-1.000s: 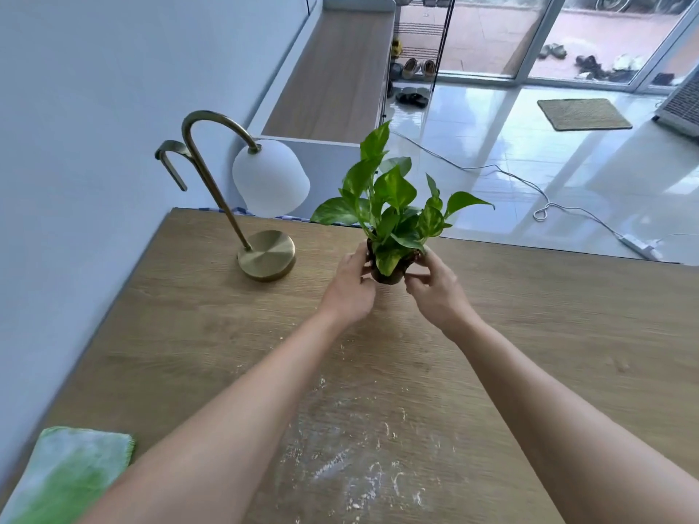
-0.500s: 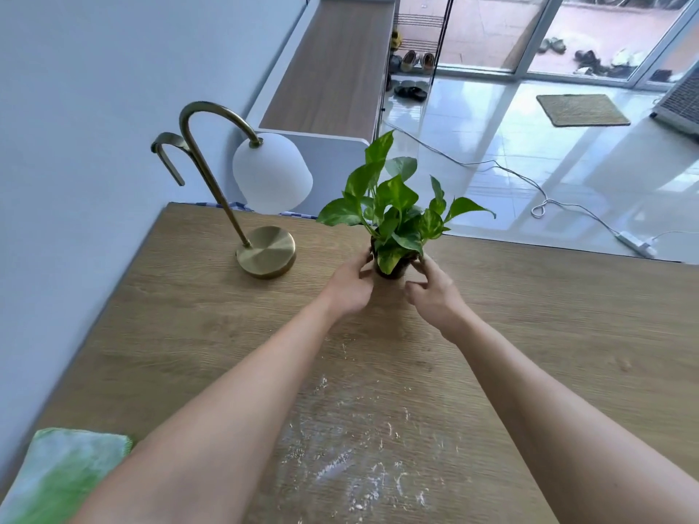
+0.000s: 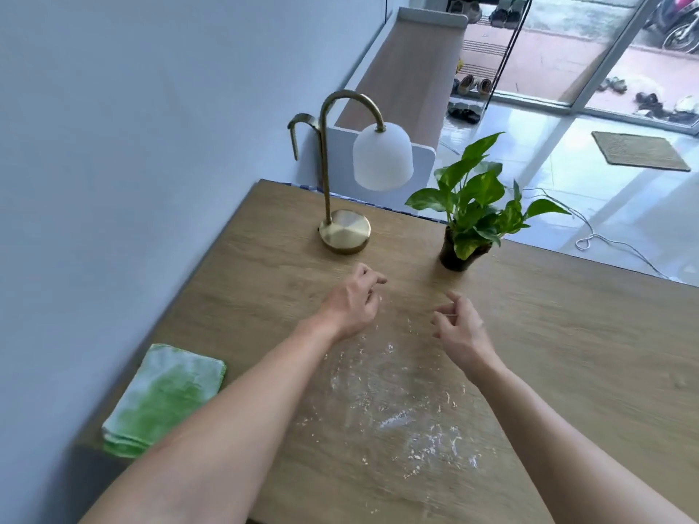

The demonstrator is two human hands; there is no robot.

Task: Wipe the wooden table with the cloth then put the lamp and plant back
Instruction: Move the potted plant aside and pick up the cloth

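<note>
Though curled, both grips empty.

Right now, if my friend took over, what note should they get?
Left hand and right hand: both empty, open, hovering over the wooden table.
Brass lamp with white shade and green potted plant stand at the far edge.
Folded green cloth lies untouched, near left.
White crumbs remain in front.
Left to do: wipe, then put lamp and plant back.
</note>
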